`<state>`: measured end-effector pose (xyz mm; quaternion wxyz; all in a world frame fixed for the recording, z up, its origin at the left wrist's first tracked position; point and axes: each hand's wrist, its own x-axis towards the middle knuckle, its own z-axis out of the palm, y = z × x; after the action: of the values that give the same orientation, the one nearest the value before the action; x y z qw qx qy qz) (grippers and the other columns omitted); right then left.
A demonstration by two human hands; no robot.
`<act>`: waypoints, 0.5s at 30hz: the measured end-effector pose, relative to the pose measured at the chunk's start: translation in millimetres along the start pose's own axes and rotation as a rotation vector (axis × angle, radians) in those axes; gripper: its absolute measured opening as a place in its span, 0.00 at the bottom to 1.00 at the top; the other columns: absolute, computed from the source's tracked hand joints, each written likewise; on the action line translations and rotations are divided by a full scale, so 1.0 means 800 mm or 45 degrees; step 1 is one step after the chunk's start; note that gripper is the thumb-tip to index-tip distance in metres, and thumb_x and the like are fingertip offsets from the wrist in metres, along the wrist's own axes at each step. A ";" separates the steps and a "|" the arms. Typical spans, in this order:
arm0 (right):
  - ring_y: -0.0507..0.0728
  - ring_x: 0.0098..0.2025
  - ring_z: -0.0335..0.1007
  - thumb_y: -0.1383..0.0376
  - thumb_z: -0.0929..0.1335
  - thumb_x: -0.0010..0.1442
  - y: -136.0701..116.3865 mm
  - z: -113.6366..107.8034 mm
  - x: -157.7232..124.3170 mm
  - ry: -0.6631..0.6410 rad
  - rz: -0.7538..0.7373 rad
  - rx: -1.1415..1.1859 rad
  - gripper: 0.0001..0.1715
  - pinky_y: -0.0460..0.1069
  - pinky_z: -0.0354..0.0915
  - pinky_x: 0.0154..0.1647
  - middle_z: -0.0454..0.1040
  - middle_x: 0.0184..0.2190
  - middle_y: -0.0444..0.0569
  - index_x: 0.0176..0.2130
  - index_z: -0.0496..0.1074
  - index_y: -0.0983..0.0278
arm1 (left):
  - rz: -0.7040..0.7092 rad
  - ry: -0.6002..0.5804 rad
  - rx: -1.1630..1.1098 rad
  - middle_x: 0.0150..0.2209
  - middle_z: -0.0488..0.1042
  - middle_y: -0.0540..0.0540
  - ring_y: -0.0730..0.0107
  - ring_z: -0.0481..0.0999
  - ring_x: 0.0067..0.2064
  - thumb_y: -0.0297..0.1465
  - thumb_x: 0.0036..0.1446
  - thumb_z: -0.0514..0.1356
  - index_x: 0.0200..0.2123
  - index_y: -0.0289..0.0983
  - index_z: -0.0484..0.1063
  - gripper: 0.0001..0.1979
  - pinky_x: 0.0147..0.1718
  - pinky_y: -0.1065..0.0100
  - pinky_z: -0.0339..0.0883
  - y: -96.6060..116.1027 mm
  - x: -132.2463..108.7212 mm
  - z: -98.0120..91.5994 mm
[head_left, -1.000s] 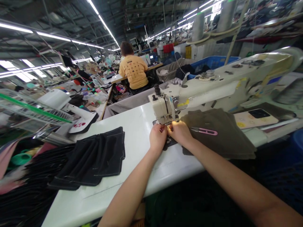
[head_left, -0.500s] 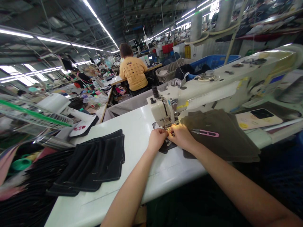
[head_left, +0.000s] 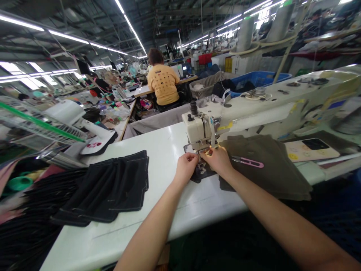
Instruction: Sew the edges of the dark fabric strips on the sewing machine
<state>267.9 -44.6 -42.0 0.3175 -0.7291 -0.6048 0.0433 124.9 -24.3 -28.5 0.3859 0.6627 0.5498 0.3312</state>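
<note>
At the needle area of a white sewing machine (head_left: 197, 130), both of my hands are close together. My left hand (head_left: 186, 165) has its fingertips pinched just left of the needle; whatever they hold is too small to make out. My right hand (head_left: 216, 160) reaches in from the right side, fingers closed near the presser foot, with their tips partly hidden. Below them lies the dark metal plate (head_left: 203, 174) of the machine. Right of my right hand, pink thread snips (head_left: 252, 163) rest on a stack of olive-brown fabric pieces (head_left: 270, 177).
Black stitched fabric pieces (head_left: 128, 184) lie fanned out on the white table (head_left: 163, 150) at left, beside a heap of black pieces (head_left: 34, 210). A phone (head_left: 311, 148) sits at right. Beyond the table are a blue basket (head_left: 254, 81) and a seated person in yellow (head_left: 163, 84).
The view has shifted slightly, so the machine appears lower and farther right. My hands have parted slightly and remain by the needle. The fabric stacks have not moved on the table.
</note>
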 end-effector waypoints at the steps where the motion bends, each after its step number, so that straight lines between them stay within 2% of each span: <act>1: 0.60 0.36 0.75 0.57 0.68 0.60 0.001 0.000 -0.001 0.004 0.004 -0.004 0.14 0.51 0.62 0.41 0.79 0.29 0.51 0.28 0.75 0.62 | 0.007 0.007 -0.005 0.25 0.76 0.49 0.70 0.73 0.29 0.31 0.51 0.59 0.26 0.35 0.76 0.07 0.29 0.71 0.64 0.001 0.000 0.000; 4: 0.60 0.35 0.75 0.57 0.67 0.61 0.004 -0.001 -0.001 0.021 0.011 -0.011 0.15 0.51 0.62 0.39 0.78 0.28 0.50 0.29 0.76 0.62 | 0.023 0.018 -0.016 0.26 0.76 0.49 0.69 0.74 0.31 0.30 0.51 0.59 0.26 0.36 0.76 0.06 0.30 0.71 0.65 0.003 0.000 0.002; 11: 0.62 0.39 0.76 0.52 0.69 0.58 0.002 0.001 0.001 0.035 -0.012 -0.008 0.16 0.51 0.63 0.43 0.79 0.29 0.50 0.32 0.78 0.61 | 0.035 0.033 -0.003 0.25 0.76 0.49 0.69 0.74 0.30 0.28 0.52 0.58 0.25 0.35 0.74 0.06 0.29 0.71 0.64 0.003 0.000 0.002; 15: 0.61 0.37 0.75 0.54 0.68 0.61 0.001 0.001 0.001 0.024 -0.012 -0.025 0.15 0.51 0.63 0.41 0.79 0.28 0.51 0.30 0.77 0.61 | 0.040 0.043 0.018 0.25 0.75 0.50 0.69 0.73 0.30 0.28 0.51 0.58 0.24 0.36 0.73 0.06 0.30 0.71 0.64 0.002 0.000 0.002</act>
<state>268.3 -43.9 -42.6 0.3161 -0.7297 -0.6056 0.0292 127.1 -24.6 -27.5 0.3666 0.6683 0.5479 0.3446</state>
